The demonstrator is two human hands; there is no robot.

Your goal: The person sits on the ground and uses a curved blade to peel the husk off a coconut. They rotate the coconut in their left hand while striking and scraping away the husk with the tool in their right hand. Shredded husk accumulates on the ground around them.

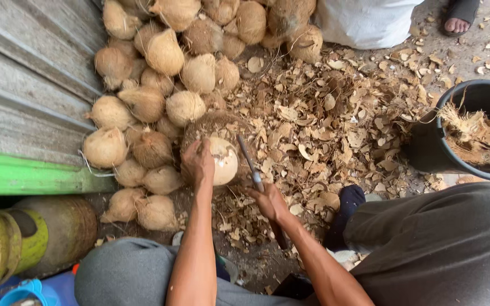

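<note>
Nearest, the left hand (198,161) clasps a half-peeled coconut (222,160) on the ground by the coconut pile (160,85), while the right hand (269,201) grips a blade (249,164) that could slip on the round shell toward those fingers.

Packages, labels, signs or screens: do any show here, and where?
No labels, signs or screens show.
White sack: top edge, beside the coconut pile, plain and bulging.
Black bucket: right edge, round, holding brown husk fibre.

Black bucket (426,148) cut off at right edge
</note>
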